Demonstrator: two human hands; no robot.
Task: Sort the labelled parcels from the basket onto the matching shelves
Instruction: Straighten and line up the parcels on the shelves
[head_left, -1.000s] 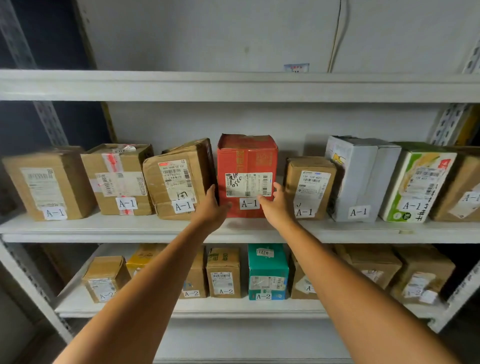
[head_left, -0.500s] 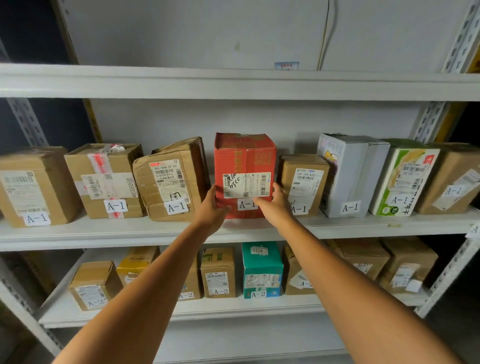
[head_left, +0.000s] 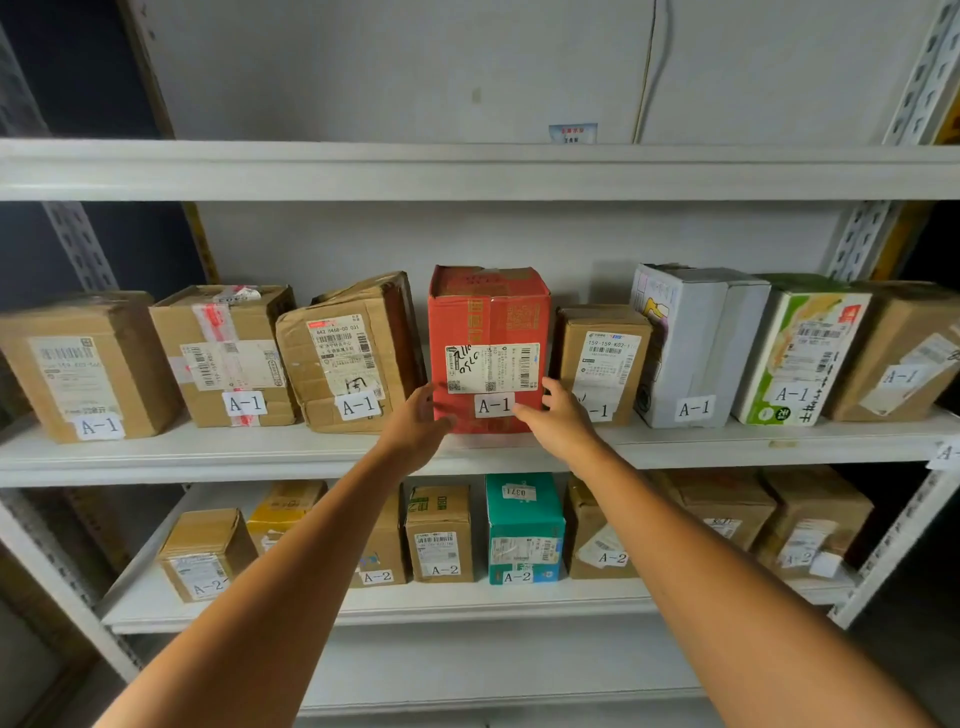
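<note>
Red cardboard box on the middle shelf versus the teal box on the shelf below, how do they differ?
The red cardboard box is tagged A-1; the teal box is tagged A-2. The red box appears taller than the teal box. The left hand and right hand are at the red box's lower front; neither is near the teal box. Both boxes stand upright, labels facing out.

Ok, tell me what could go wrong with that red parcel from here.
The red parcel stands tall in a tight gap; a push from the left hand and right hand could scrape the dented brown parcel leaning beside it. The right hand also overlaps the small brown parcel and might nudge it back.
</note>
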